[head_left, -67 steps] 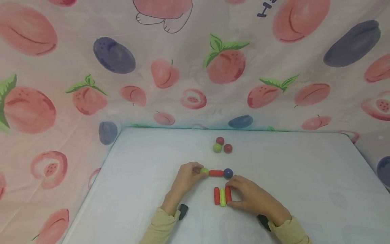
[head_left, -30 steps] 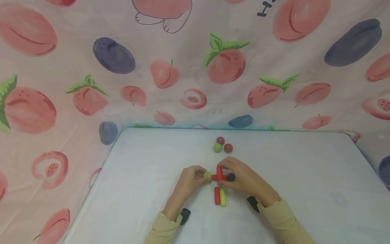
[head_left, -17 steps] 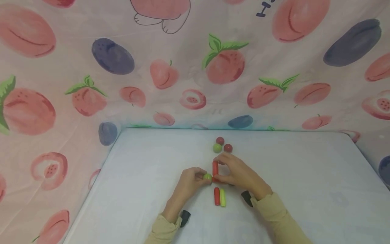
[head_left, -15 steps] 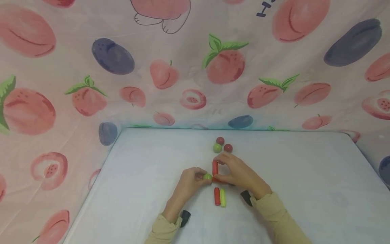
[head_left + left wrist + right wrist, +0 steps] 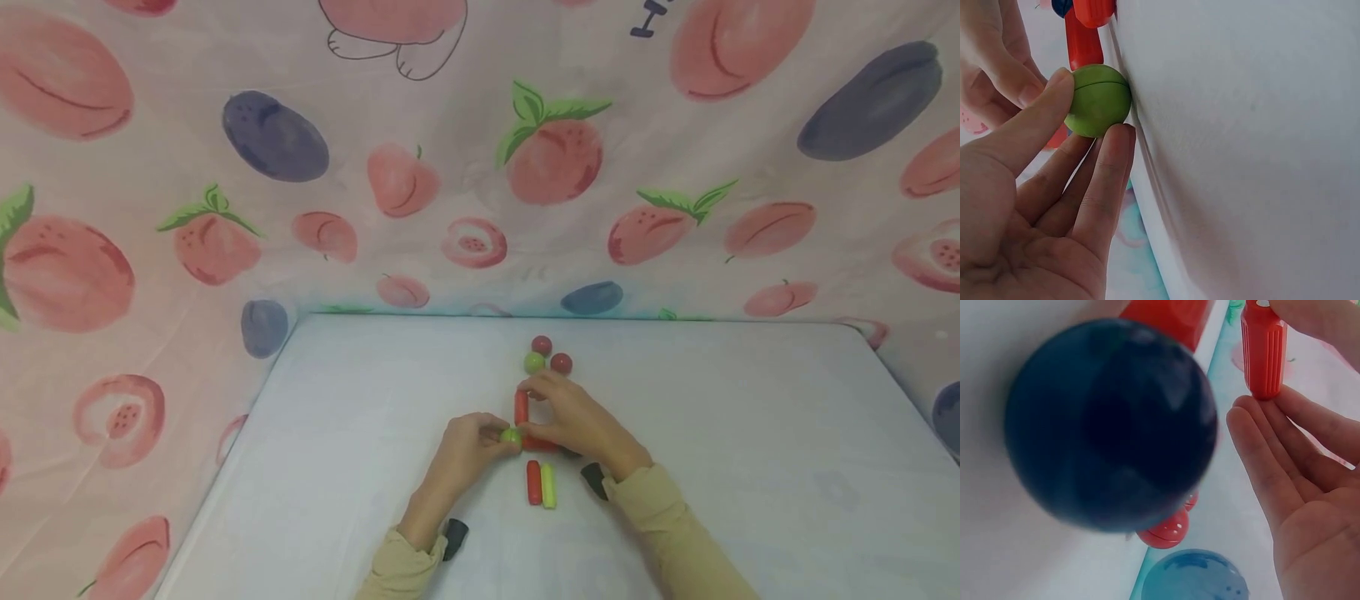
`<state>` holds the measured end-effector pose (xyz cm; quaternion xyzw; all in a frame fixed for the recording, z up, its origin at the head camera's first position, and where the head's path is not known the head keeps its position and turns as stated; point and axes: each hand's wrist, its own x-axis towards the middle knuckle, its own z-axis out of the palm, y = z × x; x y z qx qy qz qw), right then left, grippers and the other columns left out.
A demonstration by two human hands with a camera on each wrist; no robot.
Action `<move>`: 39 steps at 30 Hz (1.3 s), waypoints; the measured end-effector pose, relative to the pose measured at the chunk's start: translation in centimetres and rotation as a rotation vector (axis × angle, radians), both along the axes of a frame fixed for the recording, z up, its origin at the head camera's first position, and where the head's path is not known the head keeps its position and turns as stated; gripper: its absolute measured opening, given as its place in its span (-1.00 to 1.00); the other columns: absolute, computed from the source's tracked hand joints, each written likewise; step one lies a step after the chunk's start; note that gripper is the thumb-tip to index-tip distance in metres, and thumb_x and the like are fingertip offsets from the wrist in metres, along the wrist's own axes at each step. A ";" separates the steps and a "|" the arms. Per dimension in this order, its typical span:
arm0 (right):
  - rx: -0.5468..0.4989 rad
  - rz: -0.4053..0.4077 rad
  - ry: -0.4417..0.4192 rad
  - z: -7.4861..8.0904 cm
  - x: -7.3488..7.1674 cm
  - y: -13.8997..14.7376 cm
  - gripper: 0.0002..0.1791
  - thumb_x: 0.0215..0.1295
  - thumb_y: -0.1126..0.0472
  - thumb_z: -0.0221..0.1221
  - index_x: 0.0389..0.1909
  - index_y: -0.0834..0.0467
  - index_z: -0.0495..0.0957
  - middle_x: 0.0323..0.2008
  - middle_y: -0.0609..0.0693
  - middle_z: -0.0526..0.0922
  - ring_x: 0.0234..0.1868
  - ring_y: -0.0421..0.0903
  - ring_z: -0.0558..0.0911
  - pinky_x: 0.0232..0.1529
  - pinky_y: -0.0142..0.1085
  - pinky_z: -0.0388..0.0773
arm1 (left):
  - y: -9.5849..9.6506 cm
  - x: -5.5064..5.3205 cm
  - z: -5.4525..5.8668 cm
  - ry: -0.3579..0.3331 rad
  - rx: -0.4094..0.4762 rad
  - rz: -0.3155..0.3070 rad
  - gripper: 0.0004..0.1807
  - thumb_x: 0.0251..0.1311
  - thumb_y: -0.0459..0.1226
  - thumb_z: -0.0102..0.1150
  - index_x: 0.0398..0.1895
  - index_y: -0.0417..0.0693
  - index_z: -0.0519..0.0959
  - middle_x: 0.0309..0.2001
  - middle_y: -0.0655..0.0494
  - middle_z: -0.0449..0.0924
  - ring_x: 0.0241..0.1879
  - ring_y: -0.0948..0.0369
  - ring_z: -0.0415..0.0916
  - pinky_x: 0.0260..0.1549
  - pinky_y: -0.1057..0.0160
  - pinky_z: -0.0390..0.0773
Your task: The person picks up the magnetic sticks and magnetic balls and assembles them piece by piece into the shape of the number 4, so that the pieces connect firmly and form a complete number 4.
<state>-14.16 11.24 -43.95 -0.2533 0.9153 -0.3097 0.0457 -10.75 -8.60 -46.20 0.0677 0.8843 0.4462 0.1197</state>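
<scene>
In the head view my left hand [image 5: 465,457] pinches a green ball [image 5: 1099,103] between thumb and fingers. A red rod [image 5: 1084,40] runs from this ball toward a dark blue ball [image 5: 1107,425], which looms large in the right wrist view and is mostly hidden under my right hand in the head view. My right hand [image 5: 577,423] holds a second red rod [image 5: 1264,353], thumb at one end and fingertips at the other. This rod stands crosswise to the first one, its near end close to the green ball.
Nearer the body, a loose red rod [image 5: 534,483] and a yellow-green rod [image 5: 549,486] lie side by side on the white table [image 5: 360,400]. Farther back rest two red balls [image 5: 561,363] and another green ball [image 5: 534,362]. A fruit-print cloth [image 5: 450,167] rises behind the table.
My right hand picked the red rod from the row of rods, carried it up over the joined pieces and then leftward to the green ball. My left hand stayed on the green ball, shifting slightly.
</scene>
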 end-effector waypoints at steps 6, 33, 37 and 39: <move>0.004 0.007 0.020 -0.2 -0.2 -0.3 -0.43 0.09 0.08 0.46 0.11 0.14 0.54 0.00 0.00 0.60 0.01 -0.05 0.62 0.11 -0.10 0.61 | -0.1 0.1 -0.2 -0.003 -0.012 0.003 -0.61 0.07 -0.14 0.47 -0.08 -0.15 0.68 -0.37 0.16 0.73 -0.35 0.33 0.64 -0.23 0.24 0.66; -0.004 0.006 -0.005 -1.1 -0.5 -0.8 -0.51 0.12 0.15 0.44 0.07 0.12 0.54 -0.06 -0.03 0.57 -0.01 -0.08 0.60 0.12 -0.14 0.60 | -0.1 -0.2 -0.4 0.029 0.013 -0.006 -0.67 0.03 -0.19 0.49 -0.19 -0.16 0.66 -0.35 0.09 0.74 -0.33 0.28 0.69 -0.24 0.26 0.68; -0.003 0.011 0.017 -1.1 -0.5 -0.9 -0.52 0.12 0.18 0.44 0.06 0.14 0.55 -0.08 -0.01 0.57 -0.02 -0.06 0.62 0.11 -0.14 0.61 | -0.1 -0.1 -0.4 0.031 0.002 -0.004 -0.67 0.03 -0.18 0.49 -0.18 -0.16 0.66 -0.34 0.09 0.74 -0.32 0.27 0.69 -0.23 0.27 0.68; 0.002 0.016 0.032 -1.2 -0.4 -1.0 -0.52 0.12 0.19 0.44 0.07 0.15 0.55 -0.08 0.00 0.58 -0.03 -0.05 0.62 0.10 -0.14 0.61 | -0.1 -0.1 -0.3 0.032 0.002 -0.005 -0.67 0.03 -0.19 0.49 -0.19 -0.15 0.66 -0.34 0.08 0.74 -0.32 0.27 0.69 -0.24 0.27 0.68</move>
